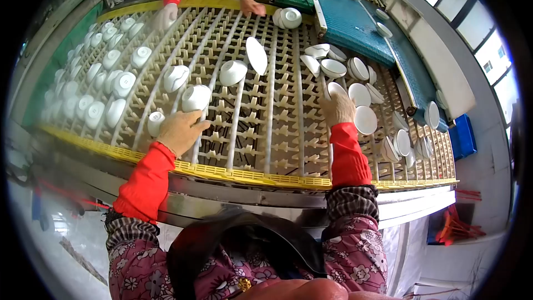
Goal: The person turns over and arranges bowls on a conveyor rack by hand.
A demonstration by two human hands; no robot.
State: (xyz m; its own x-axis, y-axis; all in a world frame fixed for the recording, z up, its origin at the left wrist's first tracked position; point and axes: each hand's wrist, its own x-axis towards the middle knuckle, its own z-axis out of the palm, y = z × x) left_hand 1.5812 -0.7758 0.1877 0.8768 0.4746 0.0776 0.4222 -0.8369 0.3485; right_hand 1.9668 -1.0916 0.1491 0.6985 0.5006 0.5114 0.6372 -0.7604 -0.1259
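Note:
My left hand (180, 132), in a tan glove with a red sleeve, is at the left front of the pegged conveyor (284, 133). Its fingers are apart, just below an upside-down white bowl (196, 98), and a small white bowl (156, 123) is beside it. On the right, my gloved right hand (338, 109) grips the edge of a white bowl (335, 89). More white bowls (360, 95) lie tilted around that hand, some overlapping. In the middle, one bowl (256, 56) stands on edge near an overturned bowl (233, 72).
Overturned bowls (124, 84) sit in rows at the left, partly in haze. Across the conveyor are a co-worker's gloved hand (165, 16) and bare hand (253, 6), near stacked bowls (290, 18). A teal belt (347, 25) carries bowls at the upper right. Yellow edging (261, 179) runs along the front.

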